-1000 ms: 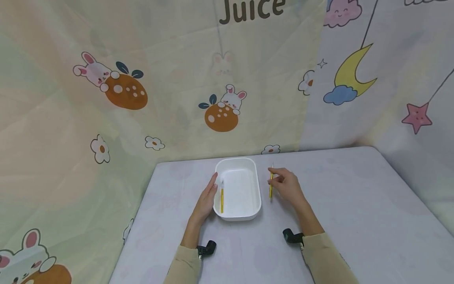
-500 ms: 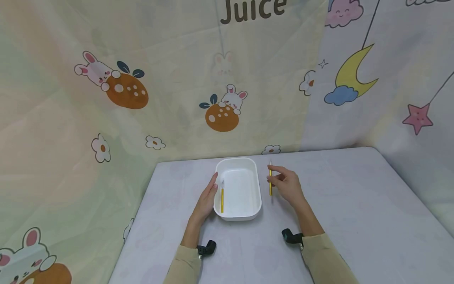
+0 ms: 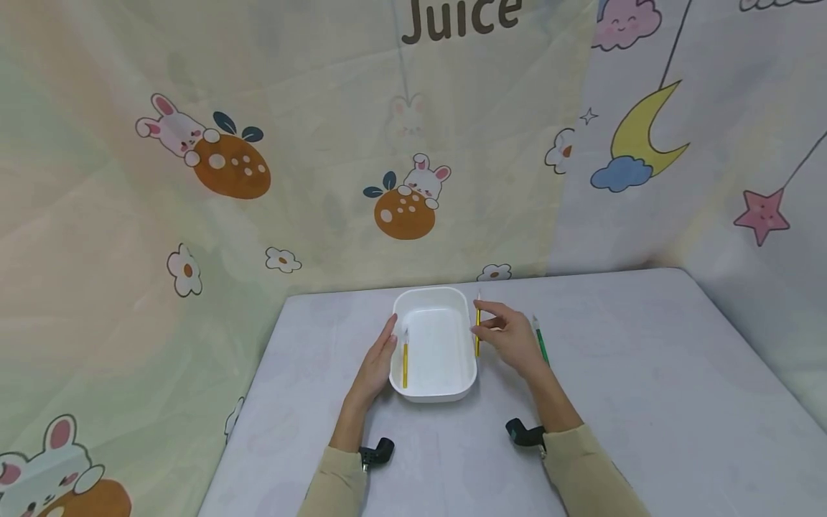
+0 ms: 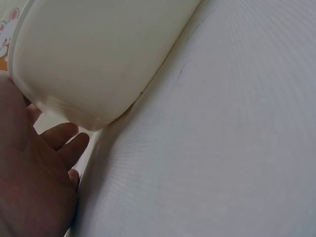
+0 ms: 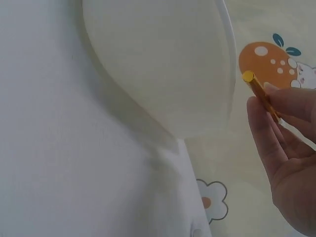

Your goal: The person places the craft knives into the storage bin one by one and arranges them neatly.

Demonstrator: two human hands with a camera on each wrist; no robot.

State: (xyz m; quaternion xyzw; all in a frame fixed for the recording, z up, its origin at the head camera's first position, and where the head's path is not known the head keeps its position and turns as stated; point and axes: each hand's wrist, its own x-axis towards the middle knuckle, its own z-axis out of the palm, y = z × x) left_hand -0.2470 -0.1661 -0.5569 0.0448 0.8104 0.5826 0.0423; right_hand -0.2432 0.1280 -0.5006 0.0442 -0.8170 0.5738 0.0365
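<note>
While pinching the yellow-handled tool (image 3: pixel 477 348) in the right hand (image 3: pixel 510 337) at the right rim of the white tray (image 3: pixel 434 397), best clear that rim, then lower gently, perhaps parallel to the second yellow-handled tool (image 3: pixel 405 366) inside. Steady the opposite wall with the left hand (image 3: pixel 373 370), laid there with fingers extended. Notice in the head view the green-handled tool (image 3: pixel 542 343) on the desk (image 3: pixel 646 402), absent from both wrist views; in the right wrist view, the shaft's round end face (image 5: pixel 248 76).

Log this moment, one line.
left hand: at white tray, left side; right hand: pinches yellow stick near right rim; second yellow stick: in tray; green stick: on table
</note>
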